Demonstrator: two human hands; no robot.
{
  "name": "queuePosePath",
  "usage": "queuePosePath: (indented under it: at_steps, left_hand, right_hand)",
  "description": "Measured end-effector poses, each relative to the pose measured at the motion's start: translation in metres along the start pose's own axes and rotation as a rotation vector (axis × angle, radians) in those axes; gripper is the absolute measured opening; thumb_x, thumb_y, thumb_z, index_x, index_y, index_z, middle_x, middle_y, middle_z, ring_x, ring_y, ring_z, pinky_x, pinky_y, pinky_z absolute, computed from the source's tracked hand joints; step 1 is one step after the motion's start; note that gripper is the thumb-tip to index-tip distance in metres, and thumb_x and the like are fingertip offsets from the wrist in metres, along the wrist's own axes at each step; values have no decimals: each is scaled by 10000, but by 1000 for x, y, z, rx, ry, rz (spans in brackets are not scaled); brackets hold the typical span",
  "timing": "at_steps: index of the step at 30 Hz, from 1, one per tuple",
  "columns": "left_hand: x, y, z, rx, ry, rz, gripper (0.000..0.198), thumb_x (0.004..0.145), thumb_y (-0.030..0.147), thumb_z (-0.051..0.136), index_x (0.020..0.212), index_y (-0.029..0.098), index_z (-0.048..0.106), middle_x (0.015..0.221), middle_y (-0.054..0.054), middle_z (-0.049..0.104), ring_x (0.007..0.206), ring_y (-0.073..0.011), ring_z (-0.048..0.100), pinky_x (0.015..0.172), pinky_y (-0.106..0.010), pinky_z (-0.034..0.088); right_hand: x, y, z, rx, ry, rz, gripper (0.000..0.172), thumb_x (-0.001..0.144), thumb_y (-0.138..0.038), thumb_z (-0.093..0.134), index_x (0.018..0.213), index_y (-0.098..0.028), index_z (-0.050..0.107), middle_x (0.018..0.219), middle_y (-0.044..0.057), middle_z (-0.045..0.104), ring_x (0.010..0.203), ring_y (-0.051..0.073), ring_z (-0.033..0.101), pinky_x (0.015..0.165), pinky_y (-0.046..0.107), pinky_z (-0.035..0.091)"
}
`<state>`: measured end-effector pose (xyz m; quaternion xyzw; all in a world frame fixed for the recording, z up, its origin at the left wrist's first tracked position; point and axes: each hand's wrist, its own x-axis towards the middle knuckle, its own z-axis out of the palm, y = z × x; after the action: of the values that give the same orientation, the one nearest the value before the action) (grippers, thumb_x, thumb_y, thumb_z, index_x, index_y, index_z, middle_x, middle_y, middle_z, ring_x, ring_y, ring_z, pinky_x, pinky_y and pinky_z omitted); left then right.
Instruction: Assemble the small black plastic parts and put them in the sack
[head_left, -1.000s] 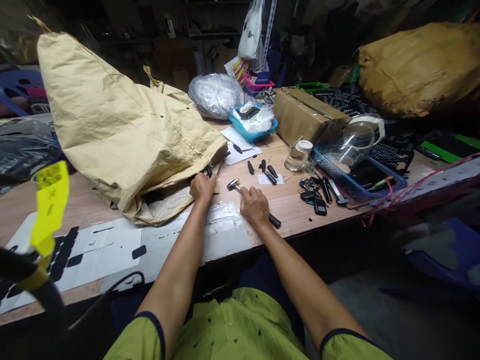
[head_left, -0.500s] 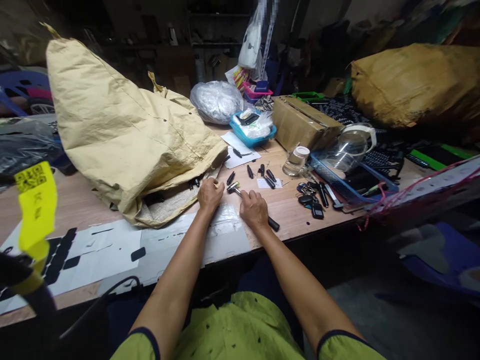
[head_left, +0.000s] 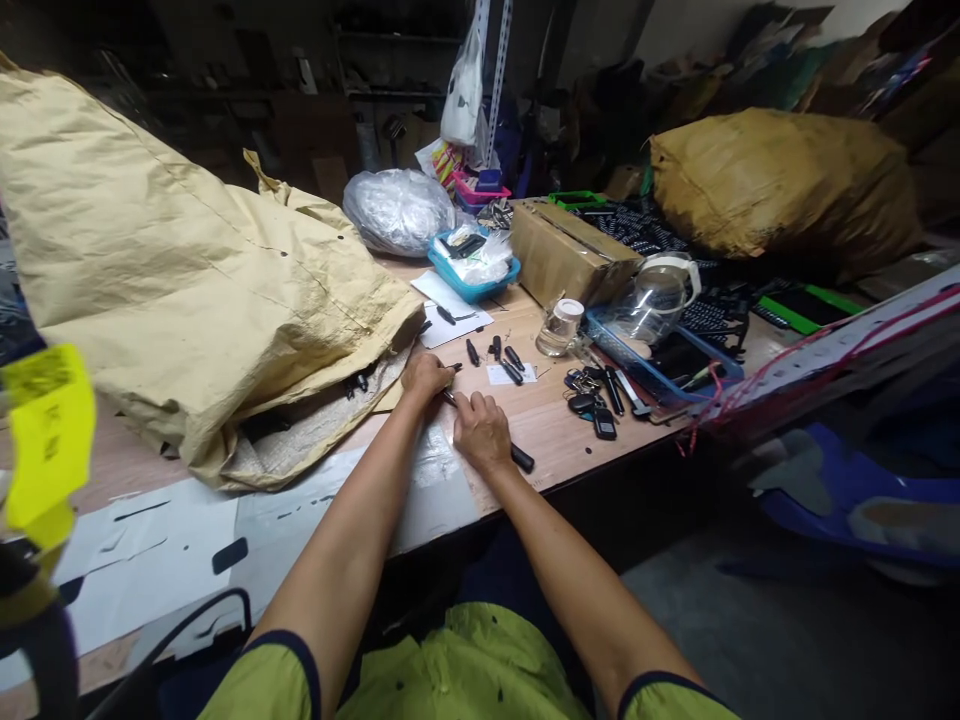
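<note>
While the right hand (head_left: 480, 432) is gripping a hammer (head_left: 523, 458) with curled fingers, its long axis is running forward-left toward the left hand (head_left: 424, 380), which is hiding the head. Just beyond the shaft, that left hand is seemingly pinching a small black part (head_left: 457, 367). Farther out, black casings (head_left: 472, 352) are lying on the desk (head_left: 559, 440), right of a cream sack (head_left: 225, 300).

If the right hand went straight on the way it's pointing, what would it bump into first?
Most likely the left hand, just ahead of the right hand. They sit so close that I can't tell whether they touch. Beyond, roughly in line, is the cream bag.
</note>
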<state>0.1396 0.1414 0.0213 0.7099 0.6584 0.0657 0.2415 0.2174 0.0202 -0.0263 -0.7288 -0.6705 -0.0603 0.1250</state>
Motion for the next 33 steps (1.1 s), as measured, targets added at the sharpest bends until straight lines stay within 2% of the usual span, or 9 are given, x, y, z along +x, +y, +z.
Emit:
queuePosePath:
  at_steps: [6, 11, 13, 15, 18, 22, 25, 29, 33]
  left_hand:
    - [0, 0, 2, -70, 65, -125, 270, 717, 374, 737, 911, 186, 728, 1012, -125, 741, 989, -286, 683, 765, -322, 503]
    - [6, -10, 5, -313, 190, -178, 199, 709, 317, 710, 863, 195, 736, 916, -93, 748, 904, -265, 690, 711, -314, 501]
    - [8, -17, 5, -441, 249, -141, 219, 707, 288, 680, 891, 189, 747, 870, -73, 747, 851, -244, 688, 703, -303, 502]
    - [5, -25, 3, -543, 266, -47, 281, 693, 294, 666, 937, 183, 752, 824, -51, 740, 791, -222, 679, 692, -292, 504]
    - [-13, -40, -3, -614, 207, 96, 366, 682, 368, 654, 974, 171, 752, 784, -36, 724, 710, -203, 649, 653, -288, 499]
    - [-56, -70, -15, -572, 166, 238, 407, 678, 453, 628, 954, 183, 757, 831, -43, 714, 729, -209, 629, 675, -307, 497]
    - [-88, -97, -20, -492, 160, 293, 435, 695, 523, 598, 957, 213, 755, 860, -47, 702, 747, -219, 618, 703, -328, 501]
    - [-114, -131, -8, -402, 205, 355, 407, 728, 544, 561, 934, 245, 745, 864, -54, 689, 771, -240, 621, 714, -351, 504]
    - [-122, -154, 14, -357, 261, 420, 319, 765, 497, 536, 887, 280, 736, 815, -42, 674, 802, -257, 624, 758, -385, 518]
  right_hand:
    - [2, -4, -2, -18, -15, -26, 363, 897, -220, 469, 1244, -214, 576, 999, 101, 585, 932, 235, 489, 750, 332, 417]
    - [2, -6, -6, -23, -14, -27, 337, 899, -215, 461, 1215, -218, 580, 994, 95, 587, 932, 231, 498, 742, 327, 430]
    - [2, -7, -8, -21, -14, -30, 325, 901, -210, 453, 1199, -221, 583, 989, 91, 588, 928, 230, 501, 736, 326, 433]
    - [2, -7, -8, -20, -16, -25, 324, 903, -208, 447, 1199, -224, 581, 989, 88, 589, 924, 229, 503, 732, 326, 435]
    - [2, -7, -9, -21, -19, -22, 324, 905, -213, 447, 1202, -227, 576, 997, 86, 590, 924, 227, 505, 730, 326, 438]
    - [3, -6, -9, -30, -13, -24, 317, 906, -210, 446, 1196, -233, 572, 999, 82, 589, 925, 222, 506, 730, 321, 438]
    - [4, -5, -9, -41, -18, -21, 318, 905, -210, 449, 1199, -232, 569, 1002, 79, 592, 928, 220, 511, 735, 318, 438]
    - [5, -4, -9, -60, -25, -18, 310, 907, -208, 448, 1190, -233, 571, 996, 77, 594, 920, 216, 515, 731, 313, 440]
    - [7, -4, -9, -75, -21, -12, 311, 903, -196, 450, 1186, -235, 573, 996, 77, 597, 923, 215, 520, 731, 310, 442]
